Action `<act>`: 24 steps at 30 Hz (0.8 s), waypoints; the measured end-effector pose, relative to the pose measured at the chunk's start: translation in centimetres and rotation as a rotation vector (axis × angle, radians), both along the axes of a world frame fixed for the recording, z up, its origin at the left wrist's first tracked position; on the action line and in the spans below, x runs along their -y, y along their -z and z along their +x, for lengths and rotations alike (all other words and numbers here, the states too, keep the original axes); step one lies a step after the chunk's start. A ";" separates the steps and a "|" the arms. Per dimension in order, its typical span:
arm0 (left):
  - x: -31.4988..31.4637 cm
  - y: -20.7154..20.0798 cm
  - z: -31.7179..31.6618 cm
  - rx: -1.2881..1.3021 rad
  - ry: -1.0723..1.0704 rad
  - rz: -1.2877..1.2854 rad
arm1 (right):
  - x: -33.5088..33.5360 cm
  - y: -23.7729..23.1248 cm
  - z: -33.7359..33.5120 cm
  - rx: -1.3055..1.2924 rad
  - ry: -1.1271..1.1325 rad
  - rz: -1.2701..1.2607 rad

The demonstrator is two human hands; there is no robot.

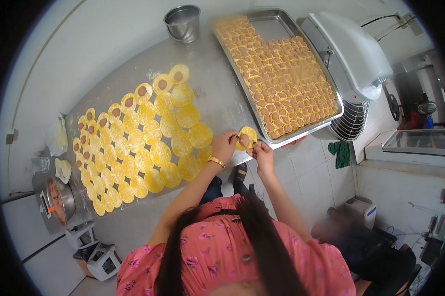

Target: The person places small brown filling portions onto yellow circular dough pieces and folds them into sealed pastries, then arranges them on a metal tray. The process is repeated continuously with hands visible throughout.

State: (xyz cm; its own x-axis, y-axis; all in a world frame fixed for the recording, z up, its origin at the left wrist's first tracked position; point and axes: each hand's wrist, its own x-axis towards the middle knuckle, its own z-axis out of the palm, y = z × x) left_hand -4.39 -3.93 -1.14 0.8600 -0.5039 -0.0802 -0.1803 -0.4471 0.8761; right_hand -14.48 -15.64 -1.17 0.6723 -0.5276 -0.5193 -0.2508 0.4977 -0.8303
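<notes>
Between my two hands, over the table's front edge, is a round yellow dumpling wrapper [247, 133] with a lump of pinkish-brown meat filling [243, 140] on it. My left hand [225, 146], a gold watch on its wrist, pinches the wrapper's left edge. At the lower right edge, the fingers of my right hand [262, 154] are closed on the same wrapper. To the left, rows of flat yellow wrappers [159, 154] cover the steel table [133, 79]; those along the far and left edges carry filling. A tray [277, 19] of finished open-topped dumplings [286, 84] stands to the right.
A metal bucket [182, 25] stands at the back. At the far left is a steel bowl of meat filling [58, 201], near a plastic bag [58, 135]. A white mixer [348, 54] with a wire guard stands beyond the tray. Stools [104, 261] are at lower left; another person [365, 241] is at lower right.
</notes>
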 end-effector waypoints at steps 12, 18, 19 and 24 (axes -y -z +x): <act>0.5 0.0 -0.3 0.091 -0.127 0.076 | -0.1 0.7 -0.4 0.069 -0.073 -0.207; 2.0 0.2 2.4 0.043 -0.022 0.137 | -0.6 -0.9 1.3 -0.045 -0.039 -0.507; 1.4 0.2 2.5 0.035 -0.013 0.127 | -0.8 -0.5 1.4 -0.017 0.006 -0.437; -0.5 1.1 1.0 -0.119 -0.031 -0.039 | -0.8 0.9 1.2 0.009 0.160 -0.241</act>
State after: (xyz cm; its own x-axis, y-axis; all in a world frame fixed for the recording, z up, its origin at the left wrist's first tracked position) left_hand -3.42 -3.39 -2.19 0.8610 -0.4818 -0.1630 -0.0609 -0.4158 0.9074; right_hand -13.23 -14.79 -2.03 0.5745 -0.7347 -0.3607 -0.1774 0.3184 -0.9312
